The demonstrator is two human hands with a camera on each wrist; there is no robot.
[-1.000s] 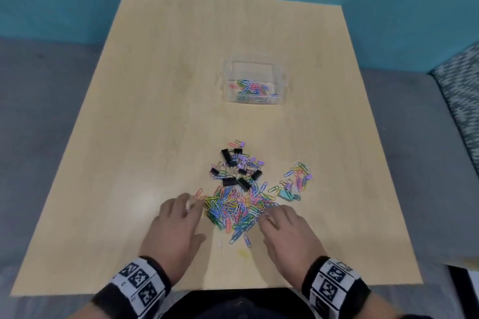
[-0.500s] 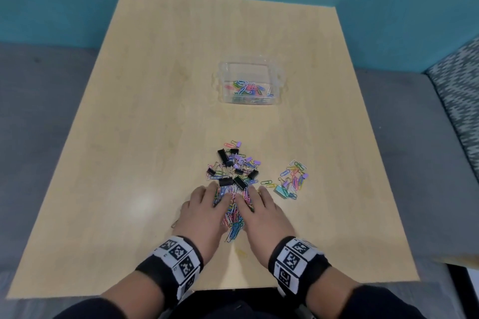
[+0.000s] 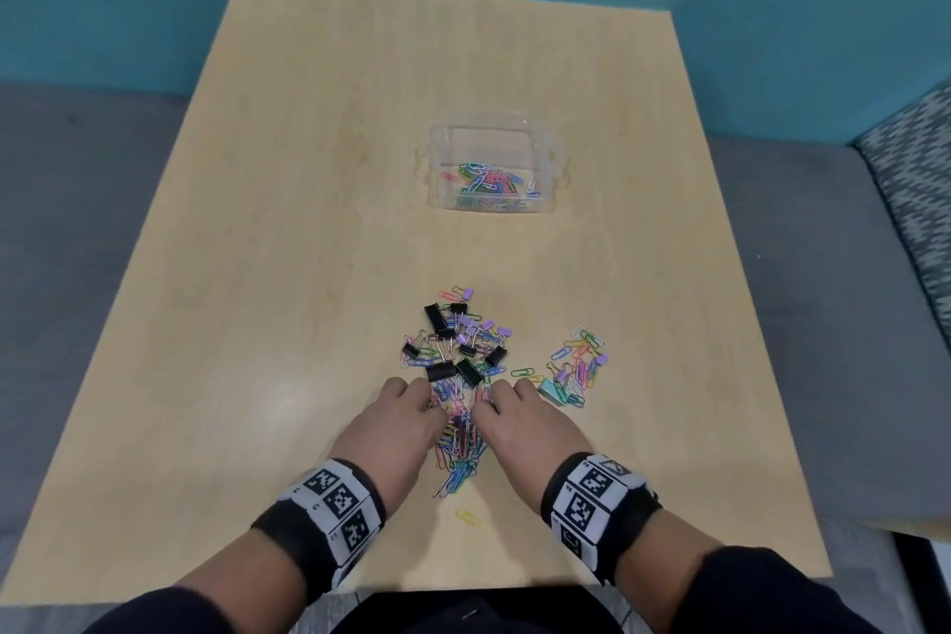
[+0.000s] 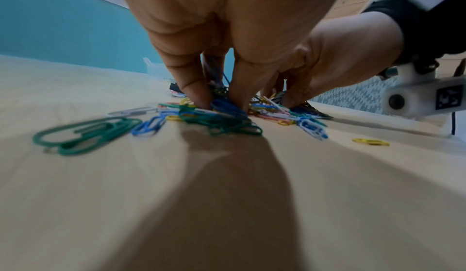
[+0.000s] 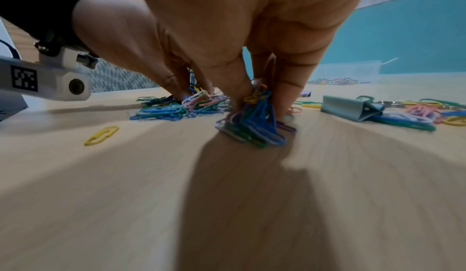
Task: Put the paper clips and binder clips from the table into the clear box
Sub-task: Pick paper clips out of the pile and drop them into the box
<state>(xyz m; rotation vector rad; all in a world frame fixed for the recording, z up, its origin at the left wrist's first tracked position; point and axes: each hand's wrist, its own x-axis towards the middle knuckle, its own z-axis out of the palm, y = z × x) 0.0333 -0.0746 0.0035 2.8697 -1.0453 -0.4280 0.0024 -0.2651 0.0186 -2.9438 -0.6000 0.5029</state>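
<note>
A heap of coloured paper clips (image 3: 460,443) lies squeezed between my two hands near the table's front. My left hand (image 3: 406,420) and right hand (image 3: 520,420) have their fingers curled down into it. In the left wrist view the left hand's fingertips (image 4: 201,99) dig into green and blue clips. In the right wrist view my right hand (image 5: 259,99) pinches a bundle of blue and green clips. Black and lilac binder clips (image 3: 453,350) lie just beyond the hands. The clear box (image 3: 435,170) stands farther back with several clips inside.
A smaller scatter of clips (image 3: 579,366) with a pale teal binder clip (image 3: 553,389) lies right of my right hand. One yellow clip (image 3: 467,516) sits alone toward the front edge. The wooden table (image 3: 257,273) is flanked by a grey floor and a teal wall.
Both hands slid in from the sides of the heap until they nearly meet. The clips were raked into a narrow ridge, and the fingers have curled into it.
</note>
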